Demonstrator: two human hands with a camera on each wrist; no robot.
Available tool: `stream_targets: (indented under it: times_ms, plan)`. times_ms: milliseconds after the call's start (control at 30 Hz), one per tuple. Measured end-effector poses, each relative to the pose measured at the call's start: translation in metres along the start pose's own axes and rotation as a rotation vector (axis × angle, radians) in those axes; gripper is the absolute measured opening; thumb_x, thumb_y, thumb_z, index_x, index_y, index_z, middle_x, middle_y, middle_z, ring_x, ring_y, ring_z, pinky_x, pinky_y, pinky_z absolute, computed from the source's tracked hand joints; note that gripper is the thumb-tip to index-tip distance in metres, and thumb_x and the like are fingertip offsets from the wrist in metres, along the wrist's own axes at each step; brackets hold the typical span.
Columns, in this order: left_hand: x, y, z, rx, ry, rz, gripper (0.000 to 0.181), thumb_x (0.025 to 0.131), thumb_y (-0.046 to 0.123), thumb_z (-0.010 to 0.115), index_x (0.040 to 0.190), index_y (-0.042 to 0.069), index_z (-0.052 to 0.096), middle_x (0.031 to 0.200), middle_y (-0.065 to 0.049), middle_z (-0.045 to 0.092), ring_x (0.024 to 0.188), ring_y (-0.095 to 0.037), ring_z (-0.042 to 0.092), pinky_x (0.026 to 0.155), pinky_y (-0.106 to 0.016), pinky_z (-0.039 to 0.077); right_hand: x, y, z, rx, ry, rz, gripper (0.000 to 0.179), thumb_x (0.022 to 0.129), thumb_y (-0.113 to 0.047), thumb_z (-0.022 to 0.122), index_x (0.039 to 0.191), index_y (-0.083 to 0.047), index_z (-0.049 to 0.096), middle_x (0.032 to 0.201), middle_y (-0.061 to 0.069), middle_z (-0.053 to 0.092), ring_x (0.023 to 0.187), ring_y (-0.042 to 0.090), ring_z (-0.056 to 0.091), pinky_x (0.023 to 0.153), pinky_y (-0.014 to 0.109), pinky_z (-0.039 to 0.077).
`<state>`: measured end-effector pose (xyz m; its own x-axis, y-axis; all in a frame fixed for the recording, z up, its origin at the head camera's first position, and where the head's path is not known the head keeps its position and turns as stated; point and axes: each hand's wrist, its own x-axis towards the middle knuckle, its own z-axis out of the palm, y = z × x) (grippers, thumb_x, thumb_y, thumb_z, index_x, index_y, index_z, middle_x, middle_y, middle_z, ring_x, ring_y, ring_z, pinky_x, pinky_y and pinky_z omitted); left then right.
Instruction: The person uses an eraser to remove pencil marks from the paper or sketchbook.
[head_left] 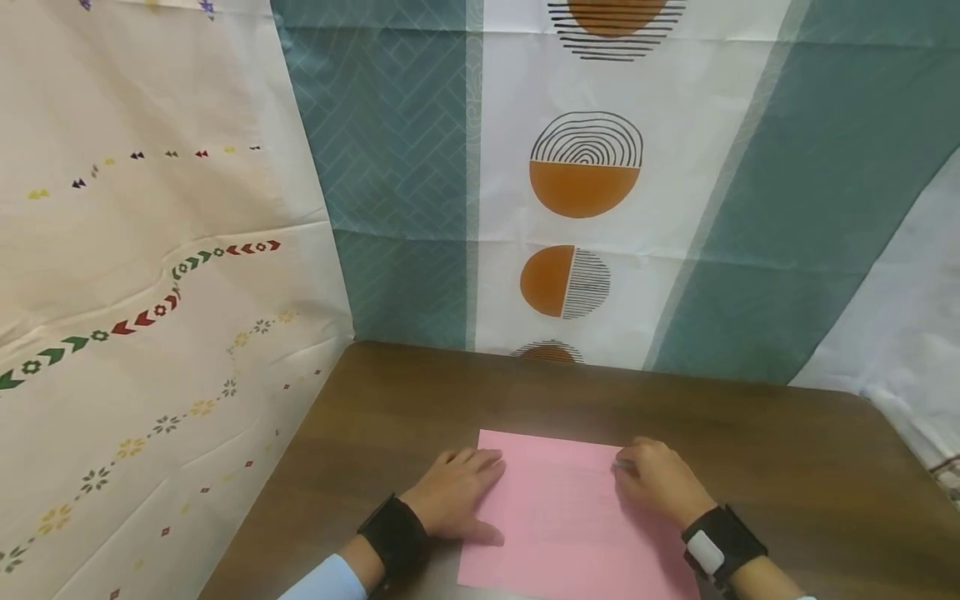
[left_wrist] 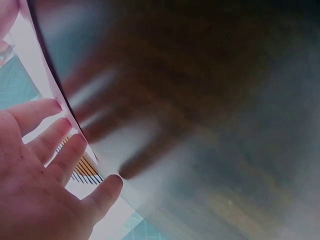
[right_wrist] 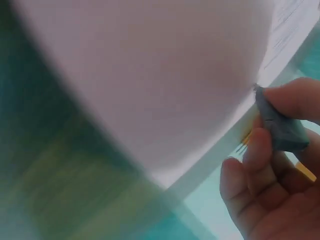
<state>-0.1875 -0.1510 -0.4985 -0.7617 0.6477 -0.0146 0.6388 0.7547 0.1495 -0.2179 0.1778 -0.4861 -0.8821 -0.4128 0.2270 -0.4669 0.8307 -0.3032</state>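
A sheet of pink paper (head_left: 555, 517) lies on the brown table, with faint marks across its middle. My left hand (head_left: 456, 493) rests at its left edge, fingers spread and fairly straight; in the left wrist view the fingertips (left_wrist: 114, 185) meet the glossy tabletop and the sheet's edge. Near the sheet's upper right corner, my right hand (head_left: 662, 482) pinches a small grey block that looks like an eraser (right_wrist: 283, 131) between thumb and fingers. Its narrow worn end is right at the paper's surface in the right wrist view, where dark lines (right_wrist: 290, 32) show on the sheet.
The wooden table (head_left: 420, 392) runs back to a hanging cloth (head_left: 405, 167) with green bands and orange half-circles. Another patterned cream cloth (head_left: 150, 275) borders the left side, and white fabric (head_left: 907, 333) hangs at the right. Both wrists wear black bands (head_left: 393, 533).
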Motion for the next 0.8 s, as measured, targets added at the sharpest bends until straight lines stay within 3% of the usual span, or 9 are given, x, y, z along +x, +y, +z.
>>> stream_targets:
  times_ms: [267,500,800]
  plan:
    - [-0.003,-0.003,0.006,0.017,0.005,0.002,0.092,0.071,0.074,0.055,0.14,0.014,0.041,0.145,-0.004,0.036,0.127,-0.022,0.031,0.096,-0.056,0.033,0.025,-0.035,0.004,0.107,0.088,-0.058,0.009,0.076,-0.012,0.072,0.084,-0.015,0.071,0.074,-0.011,0.054,0.068,0.003,0.051,0.061,0.029,0.051]
    - [-0.002,-0.004,0.006,0.028,0.025,0.002,0.093,0.07,0.075,0.055,0.14,0.015,0.042,0.144,-0.003,0.036,0.127,-0.021,0.031,0.095,-0.055,0.034,0.052,-0.064,0.016,0.155,0.025,-0.124,0.014,0.074,-0.014,0.075,0.088,-0.013,0.071,0.076,-0.01,0.055,0.07,0.003,0.052,0.063,0.028,0.051]
    - [-0.003,-0.004,0.007,0.051,0.05,0.015,0.094,0.069,0.078,0.053,0.139,0.016,0.043,0.143,-0.003,0.038,0.126,-0.021,0.033,0.093,-0.053,0.036,0.066,-0.075,0.039,0.157,-0.052,-0.141,0.015,0.074,-0.012,0.075,0.087,-0.014,0.07,0.083,-0.006,0.063,0.079,0.01,0.058,0.072,0.034,0.052]
